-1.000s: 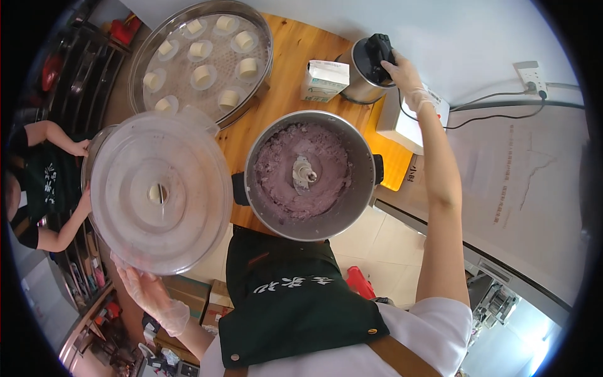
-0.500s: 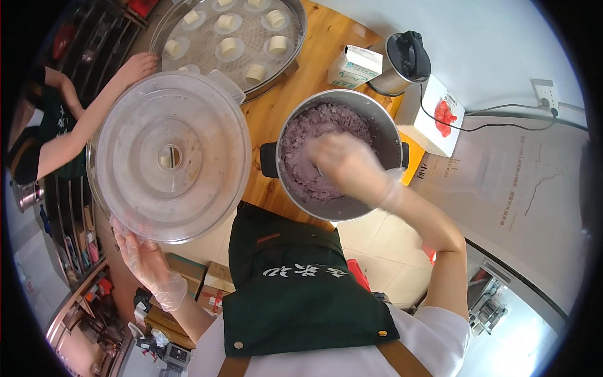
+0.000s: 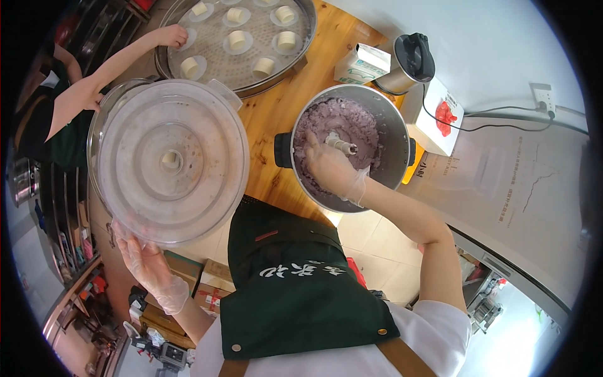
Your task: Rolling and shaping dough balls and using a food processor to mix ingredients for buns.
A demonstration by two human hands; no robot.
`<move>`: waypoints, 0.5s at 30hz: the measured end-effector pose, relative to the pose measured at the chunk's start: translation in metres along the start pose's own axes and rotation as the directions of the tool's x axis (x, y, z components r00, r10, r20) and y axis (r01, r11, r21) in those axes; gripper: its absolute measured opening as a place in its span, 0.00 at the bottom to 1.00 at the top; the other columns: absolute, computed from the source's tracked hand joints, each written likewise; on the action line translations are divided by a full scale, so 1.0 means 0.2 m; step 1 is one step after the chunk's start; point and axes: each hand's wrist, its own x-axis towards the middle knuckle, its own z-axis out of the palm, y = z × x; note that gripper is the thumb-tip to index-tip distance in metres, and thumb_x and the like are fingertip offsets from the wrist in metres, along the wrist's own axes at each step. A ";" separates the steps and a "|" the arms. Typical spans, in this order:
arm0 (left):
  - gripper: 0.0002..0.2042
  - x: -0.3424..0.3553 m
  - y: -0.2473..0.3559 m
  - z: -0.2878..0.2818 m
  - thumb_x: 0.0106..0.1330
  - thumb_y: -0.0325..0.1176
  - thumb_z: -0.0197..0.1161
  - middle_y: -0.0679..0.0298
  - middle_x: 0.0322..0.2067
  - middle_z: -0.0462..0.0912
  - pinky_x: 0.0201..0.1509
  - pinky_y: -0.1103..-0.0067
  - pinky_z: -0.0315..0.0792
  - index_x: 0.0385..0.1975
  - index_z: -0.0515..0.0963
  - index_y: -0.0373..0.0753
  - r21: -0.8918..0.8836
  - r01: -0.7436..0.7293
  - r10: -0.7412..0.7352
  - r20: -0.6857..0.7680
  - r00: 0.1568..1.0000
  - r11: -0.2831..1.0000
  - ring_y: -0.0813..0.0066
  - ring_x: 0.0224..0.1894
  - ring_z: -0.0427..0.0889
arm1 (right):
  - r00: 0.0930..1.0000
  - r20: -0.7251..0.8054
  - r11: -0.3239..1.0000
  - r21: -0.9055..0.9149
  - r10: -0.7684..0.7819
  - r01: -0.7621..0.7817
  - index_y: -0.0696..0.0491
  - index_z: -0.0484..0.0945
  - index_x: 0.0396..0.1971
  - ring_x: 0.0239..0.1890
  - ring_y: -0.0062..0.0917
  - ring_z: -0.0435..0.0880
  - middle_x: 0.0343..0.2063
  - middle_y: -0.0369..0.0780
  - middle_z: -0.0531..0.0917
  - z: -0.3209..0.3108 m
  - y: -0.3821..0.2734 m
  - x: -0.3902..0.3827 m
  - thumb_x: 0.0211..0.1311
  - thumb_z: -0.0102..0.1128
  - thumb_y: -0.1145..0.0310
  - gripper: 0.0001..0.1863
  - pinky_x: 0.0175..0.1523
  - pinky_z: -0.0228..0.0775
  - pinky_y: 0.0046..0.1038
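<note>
My left hand [image 3: 147, 267], in a clear plastic glove, grips the near rim of a large round clear plastic lid [image 3: 207, 163], its fingertips partly under the edge. The lid is raised and tilted above a round metal tray [image 3: 93, 154]. Inside a deep metal pot [image 3: 394, 166] with black side handles, my gloved right hand [image 3: 331, 168] reaches down against the left side. Its fingers curl into crumbly purple mash [image 3: 352, 113], which hides their tips. A pale central shaft [image 3: 341, 144] stands up from the mash beside the hand.
At the far left, a round steamer tray [image 3: 213, 53] holds several pale dough pieces [image 3: 236, 40] on paper rounds; a co-worker's hand [image 3: 173, 36] is over it. Behind the pot stand a carton [image 3: 362, 64], a metal kettle [image 3: 402, 63] and a white box [image 3: 433, 119]. A cable runs to a wall socket [image 3: 544, 94].
My right hand has shifted left and down in the pot, uncovering the central shaft. The co-worker's hand has moved right over the steamer tray. My left hand keeps the lid raised.
</note>
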 end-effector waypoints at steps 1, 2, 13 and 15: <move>0.28 0.00 0.00 0.00 0.74 0.26 0.56 0.53 0.69 0.65 0.73 0.65 0.69 0.71 0.58 0.29 0.004 -0.001 0.001 0.008 1.000 1.000 0.62 0.70 0.67 | 1.000 0.001 1.000 -0.001 0.000 0.000 0.61 0.78 0.35 0.34 0.33 0.86 0.62 0.65 0.72 0.01 0.00 0.00 0.55 0.59 0.69 0.11 0.36 0.80 0.31; 0.28 0.01 0.00 0.00 0.74 0.27 0.56 0.52 0.69 0.65 0.73 0.65 0.69 0.71 0.58 0.29 0.007 0.000 0.000 0.021 1.000 1.000 0.62 0.70 0.67 | 0.995 0.095 1.000 -0.006 -0.002 0.003 0.62 0.77 0.35 0.32 0.33 0.86 0.62 0.66 0.71 0.03 0.01 0.00 0.54 0.59 0.70 0.11 0.35 0.80 0.32; 0.29 0.04 0.00 0.01 0.73 0.26 0.57 0.52 0.70 0.64 0.72 0.66 0.69 0.72 0.56 0.28 -0.048 0.030 -0.026 0.082 0.996 0.998 0.62 0.70 0.67 | 0.965 -0.105 0.943 0.262 0.240 -0.206 0.64 0.76 0.40 0.44 0.35 0.86 0.61 0.60 0.74 -0.01 0.00 0.08 0.58 0.54 0.72 0.13 0.47 0.79 0.34; 0.29 0.05 0.00 0.01 0.73 0.25 0.57 0.52 0.70 0.64 0.72 0.66 0.70 0.72 0.56 0.28 -0.061 0.034 -0.027 0.101 0.994 0.998 0.62 0.70 0.68 | 0.981 0.030 0.978 0.074 0.191 -0.193 0.65 0.74 0.55 0.59 0.41 0.77 0.61 0.54 0.74 -0.07 0.01 0.16 0.61 0.53 0.70 0.23 0.60 0.72 0.38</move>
